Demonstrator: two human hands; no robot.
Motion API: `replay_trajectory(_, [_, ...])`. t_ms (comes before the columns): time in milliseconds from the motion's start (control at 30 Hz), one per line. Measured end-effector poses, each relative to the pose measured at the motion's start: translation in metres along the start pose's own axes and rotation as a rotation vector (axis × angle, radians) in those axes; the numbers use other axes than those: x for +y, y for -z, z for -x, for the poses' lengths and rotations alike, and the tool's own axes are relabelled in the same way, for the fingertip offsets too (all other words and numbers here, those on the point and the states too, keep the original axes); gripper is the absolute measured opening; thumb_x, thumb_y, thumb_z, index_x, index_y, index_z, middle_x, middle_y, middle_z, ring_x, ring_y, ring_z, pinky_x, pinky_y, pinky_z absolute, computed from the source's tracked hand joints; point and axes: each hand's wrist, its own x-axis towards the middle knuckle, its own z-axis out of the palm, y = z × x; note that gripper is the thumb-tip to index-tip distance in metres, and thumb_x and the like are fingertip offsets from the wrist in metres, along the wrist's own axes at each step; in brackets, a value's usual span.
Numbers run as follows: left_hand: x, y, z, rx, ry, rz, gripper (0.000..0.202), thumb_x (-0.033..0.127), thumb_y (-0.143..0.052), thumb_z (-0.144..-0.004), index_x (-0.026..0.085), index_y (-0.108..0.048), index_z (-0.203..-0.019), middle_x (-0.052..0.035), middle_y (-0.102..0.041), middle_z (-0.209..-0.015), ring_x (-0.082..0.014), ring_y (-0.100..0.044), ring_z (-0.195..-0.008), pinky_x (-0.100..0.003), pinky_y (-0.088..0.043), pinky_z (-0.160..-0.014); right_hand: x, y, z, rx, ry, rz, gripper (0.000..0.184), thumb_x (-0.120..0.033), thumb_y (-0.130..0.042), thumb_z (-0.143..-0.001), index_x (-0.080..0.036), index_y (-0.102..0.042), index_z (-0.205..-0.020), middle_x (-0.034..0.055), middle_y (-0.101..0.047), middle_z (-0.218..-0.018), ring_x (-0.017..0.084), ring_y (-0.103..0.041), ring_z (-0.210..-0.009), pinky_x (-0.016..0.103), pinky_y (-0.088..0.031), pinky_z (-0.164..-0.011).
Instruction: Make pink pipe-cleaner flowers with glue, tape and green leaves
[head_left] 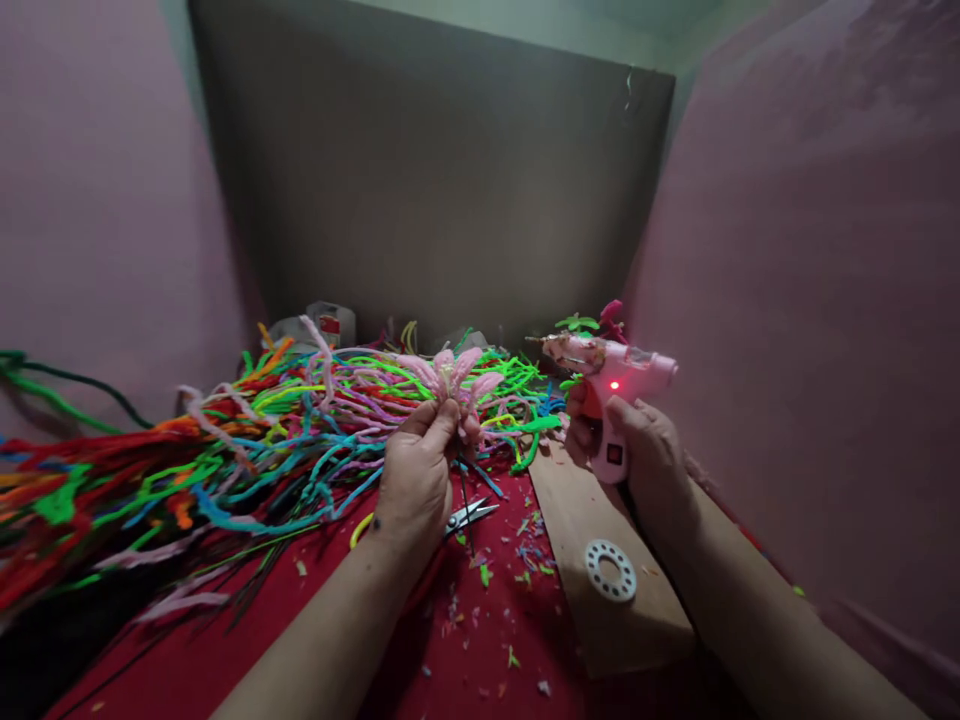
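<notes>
Between the thumb and fingers of my left hand [420, 465] is a pink pipe-cleaner flower [448, 378], its pointed petals spread upward and a dark thin stem hanging below. My right hand [649, 450] grips the handle of a pink hot glue gun [619, 365], whose nozzle points left toward the flower without touching it. A red light glows on the gun's side, and its front end looks coated in brownish residue. Partly hidden behind my left wrist, scissors [471, 516] with yellow handles lie with their blades apart.
A large heap of many-coloured pipe cleaners [300, 460] spreads over the left and back of the red cloth [480, 650]. On the right, a brown board [622, 635] bears a white ring with holes [610, 571]. Colourful clippings are scattered in the middle. Pink walls stand at both sides.
</notes>
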Motion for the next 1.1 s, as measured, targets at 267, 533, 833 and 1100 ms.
replay_trajectory(267, [-0.006, 0.002, 0.001, 0.002, 0.002, -0.061, 0.023, 0.028, -0.079, -0.057, 0.014, -0.062, -0.063, 0.0043, -0.059, -0.053, -0.007, -0.053, -0.048, -0.018, -0.042, -0.048, 0.038, 0.014, 0.038, -0.14, -0.082, 0.216, 0.023, -0.038, -0.055, -0.083, -0.019, -0.062, -0.093, -0.0019, -0.047, -0.052, 0.011, -0.041, -0.046, 0.023, -0.029, -0.039])
replay_trajectory(533, [-0.01, 0.005, 0.0, 0.002, 0.013, -0.115, 0.023, 0.03, -0.078, -0.059, 0.014, -0.062, -0.063, 0.0039, -0.059, -0.055, -0.0073, -0.053, -0.049, -0.018, -0.041, -0.05, 0.038, 0.014, 0.04, -0.179, -0.151, 0.257, 0.023, -0.034, -0.054, -0.083, -0.021, -0.059, -0.101, -0.003, -0.043, -0.051, 0.013, -0.043, -0.049, 0.023, -0.031, -0.04])
replay_trajectory(833, [-0.014, 0.008, 0.0, -0.019, 0.013, -0.126, 0.023, 0.031, -0.078, -0.06, 0.014, -0.062, -0.062, 0.0042, -0.059, -0.055, -0.0064, -0.052, -0.051, -0.018, -0.041, -0.054, 0.038, 0.015, 0.038, -0.183, -0.141, 0.35, 0.022, -0.036, -0.049, -0.085, -0.019, -0.058, -0.097, 0.004, -0.056, -0.072, 0.01, -0.041, -0.048, 0.024, -0.03, -0.04])
replay_trajectory(1100, [-0.013, 0.006, 0.0, 0.016, 0.03, -0.125, 0.025, 0.031, -0.079, -0.057, 0.014, -0.062, -0.064, 0.0035, -0.06, -0.056, -0.0077, -0.053, -0.051, -0.02, -0.042, -0.054, 0.04, 0.019, 0.038, -0.202, -0.116, 0.336, 0.02, -0.035, -0.054, -0.085, -0.019, -0.058, -0.097, 0.0026, -0.055, -0.075, 0.009, -0.041, -0.052, 0.023, -0.03, -0.041])
